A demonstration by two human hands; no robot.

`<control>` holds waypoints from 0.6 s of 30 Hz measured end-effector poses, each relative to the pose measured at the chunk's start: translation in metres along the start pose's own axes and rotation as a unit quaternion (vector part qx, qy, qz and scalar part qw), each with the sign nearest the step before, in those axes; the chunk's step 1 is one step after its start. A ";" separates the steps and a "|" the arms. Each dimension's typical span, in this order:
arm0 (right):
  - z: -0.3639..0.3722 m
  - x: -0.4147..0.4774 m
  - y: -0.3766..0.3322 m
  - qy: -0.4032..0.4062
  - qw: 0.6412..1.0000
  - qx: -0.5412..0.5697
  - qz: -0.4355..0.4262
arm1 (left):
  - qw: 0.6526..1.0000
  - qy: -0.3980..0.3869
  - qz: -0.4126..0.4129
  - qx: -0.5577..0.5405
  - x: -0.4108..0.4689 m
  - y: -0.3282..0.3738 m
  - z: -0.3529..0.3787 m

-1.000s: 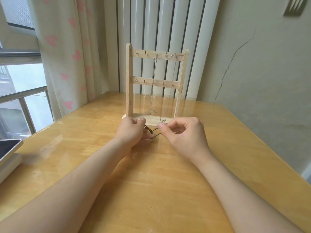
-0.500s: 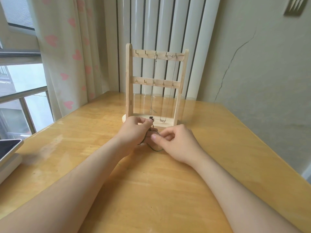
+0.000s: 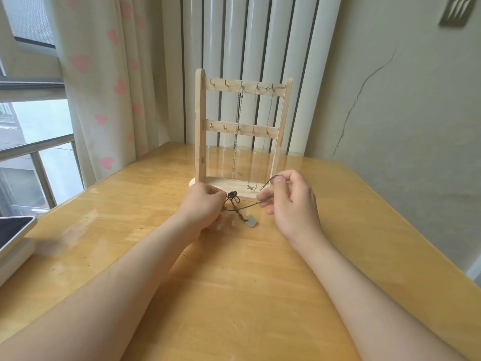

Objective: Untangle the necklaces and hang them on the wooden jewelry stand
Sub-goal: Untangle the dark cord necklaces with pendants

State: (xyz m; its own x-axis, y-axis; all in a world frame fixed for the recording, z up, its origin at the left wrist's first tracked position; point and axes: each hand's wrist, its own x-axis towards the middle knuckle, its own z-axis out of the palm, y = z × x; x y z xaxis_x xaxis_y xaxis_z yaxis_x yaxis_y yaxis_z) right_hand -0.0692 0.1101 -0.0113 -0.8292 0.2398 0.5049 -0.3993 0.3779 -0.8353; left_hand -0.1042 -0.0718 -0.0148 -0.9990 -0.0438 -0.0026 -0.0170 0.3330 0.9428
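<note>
The wooden jewelry stand (image 3: 200,131) rises at the back of the table, with two rows of small hooks. Two thin chain necklaces (image 3: 238,131) hang from its top row, one ending in a small gold word pendant (image 3: 251,188) above the base. In front of the stand, my left hand (image 3: 204,207) pinches a dark knot (image 3: 232,197) of tangled cords. My right hand (image 3: 291,201) holds a green cord necklace (image 3: 253,203) that runs from the knot and loops up through my fingers. A pale green pendant (image 3: 251,220) lies on the table below the knot.
The wooden table (image 3: 234,282) fills the foreground. A tablet on a white box (image 3: 15,235) sits at the left edge. A heart-patterned curtain (image 3: 104,87) and window are at the left, a cracked wall (image 3: 390,113) at the right.
My right hand has pulled away to the right and up, drawing the green cord out of the knot. The pale pendant has come into view on the table. My left hand stayed put.
</note>
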 end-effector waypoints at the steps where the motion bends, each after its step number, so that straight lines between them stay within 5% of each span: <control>1: 0.000 0.002 -0.001 0.005 0.999 0.028 0.022 | 1.000 0.002 0.002 0.020 0.001 -0.001 -0.001; 7: -0.012 0.002 -0.012 0.004 0.988 0.122 0.097 | 0.996 0.020 0.036 0.083 0.004 -0.006 -0.001; 15: -0.019 -0.013 -0.031 -0.301 0.931 0.149 0.142 | 0.991 0.056 0.078 0.093 0.000 0.000 -0.003; 18: -0.018 -0.014 -0.028 -0.318 0.941 0.073 0.092 | 0.997 0.037 0.047 0.055 -0.001 0.002 -0.006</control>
State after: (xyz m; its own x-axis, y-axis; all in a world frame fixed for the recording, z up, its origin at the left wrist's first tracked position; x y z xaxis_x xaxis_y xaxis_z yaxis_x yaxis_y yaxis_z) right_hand -0.0393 0.1120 0.0083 -0.9374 -0.3120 0.1546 -0.2364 0.2441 -0.9405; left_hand -0.1033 -0.0765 -0.0113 -0.9908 -0.0748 0.1131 0.0690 0.4403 0.8952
